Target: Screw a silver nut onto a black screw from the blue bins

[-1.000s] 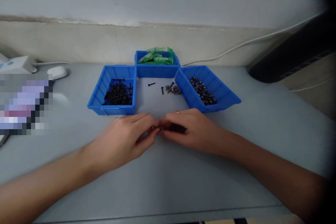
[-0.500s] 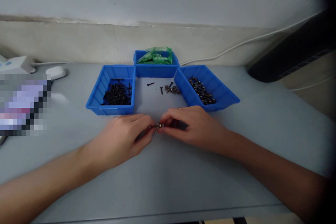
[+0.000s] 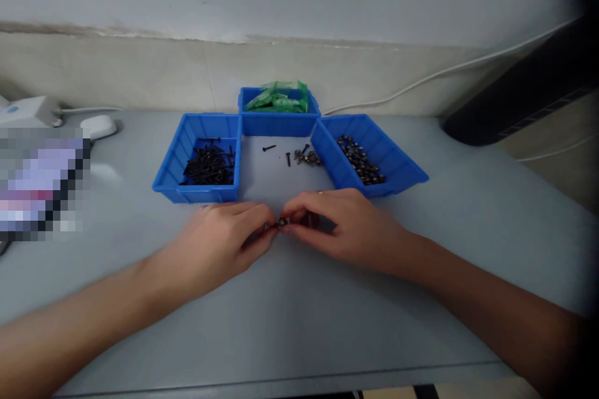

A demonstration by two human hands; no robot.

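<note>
The left hand (image 3: 229, 234) and right hand (image 3: 349, 223) meet at the fingertips, both pinched on a small metal piece (image 3: 282, 222), too tiny to identify. The right knuckles sit just beside the near edge of the right box (image 3: 333, 156) at two o'clock. The left box (image 3: 206, 194) stands at ten, the back box (image 3: 279, 125) at twelve, walling in loose screws (image 3: 288, 159). Toward six, the table (image 3: 299, 318) gives broad elbow room to its front edge.

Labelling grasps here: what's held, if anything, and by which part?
Left hand and right hand together pinch a small metal piece, seemingly at opposite ends; exact contact spots are too small and covered to tell.
</note>
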